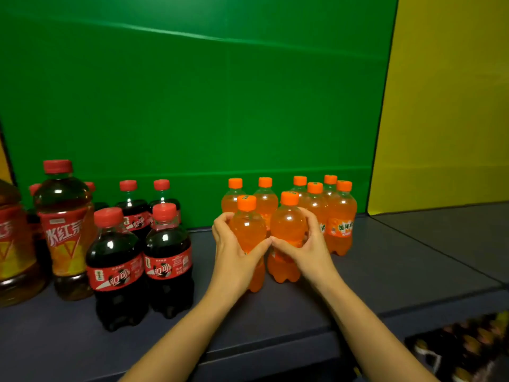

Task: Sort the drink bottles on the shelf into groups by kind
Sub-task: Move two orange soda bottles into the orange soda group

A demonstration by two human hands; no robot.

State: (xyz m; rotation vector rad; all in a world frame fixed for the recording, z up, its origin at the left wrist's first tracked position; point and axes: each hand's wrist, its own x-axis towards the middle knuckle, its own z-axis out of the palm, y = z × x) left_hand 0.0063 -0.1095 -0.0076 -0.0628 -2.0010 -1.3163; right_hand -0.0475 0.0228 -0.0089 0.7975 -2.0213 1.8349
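Two small orange soda bottles stand side by side at the front of the orange group. My left hand [234,252] is wrapped around the left orange bottle [248,227]. The right orange bottle [287,224] is gripped by my right hand [305,246]. Both stand upright on the grey shelf [385,271], and my thumbs nearly touch between them. Behind them stand several more orange bottles [341,216]. To the left, several cola bottles [115,266] with red caps cluster together. Further left are iced tea bottles [64,230] with red labels.
A green panel [192,106] backs the shelf and a yellow panel [446,106] closes its right side. A larger tea bottle [13,244] is cut off at the left edge. Below the shelf's front edge at lower right, more bottles [468,348] show dimly.
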